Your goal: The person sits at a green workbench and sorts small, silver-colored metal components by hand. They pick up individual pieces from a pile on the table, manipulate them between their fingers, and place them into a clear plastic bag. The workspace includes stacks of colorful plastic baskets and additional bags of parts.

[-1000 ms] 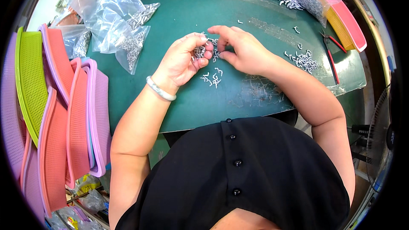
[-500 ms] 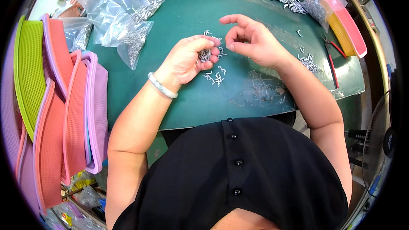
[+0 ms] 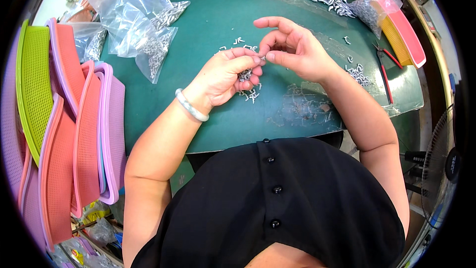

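While the left hand (image 3: pixel 229 73) cups a clump of small metal clips (image 3: pixel 245 75) in a closed grip above the green bench (image 3: pixel 198 114), the right hand (image 3: pixel 292 49) seemingly pinches one clip at its fingertips; farther off lie clear bags (image 3: pixel 134 15).

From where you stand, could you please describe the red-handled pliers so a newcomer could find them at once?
Start at the green table mat and go to its right edge, beyond the right hand. The pliers lie there beside a heap of small metal parts, the only long, thin, red-handled tool among the loose silver pieces.
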A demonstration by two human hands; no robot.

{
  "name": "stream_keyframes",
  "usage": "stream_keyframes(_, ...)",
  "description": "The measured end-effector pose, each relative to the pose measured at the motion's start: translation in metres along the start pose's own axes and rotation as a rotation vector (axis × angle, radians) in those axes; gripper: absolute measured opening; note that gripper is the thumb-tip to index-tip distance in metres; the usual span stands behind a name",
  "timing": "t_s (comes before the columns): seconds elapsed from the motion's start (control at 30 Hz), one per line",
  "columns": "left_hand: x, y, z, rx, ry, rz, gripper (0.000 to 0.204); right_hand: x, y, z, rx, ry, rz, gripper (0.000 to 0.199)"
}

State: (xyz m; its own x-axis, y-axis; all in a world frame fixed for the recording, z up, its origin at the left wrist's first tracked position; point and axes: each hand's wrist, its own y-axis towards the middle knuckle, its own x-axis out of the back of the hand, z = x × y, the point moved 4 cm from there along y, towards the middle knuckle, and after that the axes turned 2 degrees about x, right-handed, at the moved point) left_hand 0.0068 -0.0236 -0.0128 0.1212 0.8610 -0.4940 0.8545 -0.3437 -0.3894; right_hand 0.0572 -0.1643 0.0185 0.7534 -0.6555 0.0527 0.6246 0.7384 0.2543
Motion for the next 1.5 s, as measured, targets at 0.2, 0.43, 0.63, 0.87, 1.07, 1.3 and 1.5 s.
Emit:
stream_keyframes(0.2,0.001,0.000,-0.001,-0.055,0.053,-0.063,0.008,-0.002,-0.003,0.004,0.140,-0.284,-0.021,0.052)
stream_keyframes(0.43,0.000,0.001,0.000,-0.043,0.085,-0.078,0.009,-0.002,-0.004,0.006,0.210,-0.402,-0.070,0.047)
stream_keyframes(0.63,0.006,-0.001,-0.004,-0.021,0.016,-0.083,0.014,0.021,-0.010,0.024,0.101,-0.574,-0.027,0.038)
stream_keyframes(0.87,0.008,0.005,-0.008,0.012,-0.122,-0.024,0.014,0.068,-0.063,0.044,-0.124,-1.081,0.081,0.027)
stream_keyframes(1.07,0.023,-0.005,-0.031,-0.081,-0.219,-0.122,0.013,0.062,-0.078,0.084,-0.004,-1.051,-0.183,0.009)
stream_keyframes(1.3,0.064,-0.044,-0.114,-0.330,-0.198,-0.283,0.012,0.028,-0.166,0.211,0.881,-0.812,-0.239,0.037)
stream_keyframes(1.5,0.157,-0.072,-0.189,-0.490,-0.244,-0.581,0.011,-0.031,-0.166,0.209,1.170,-0.588,0.270,0.035)
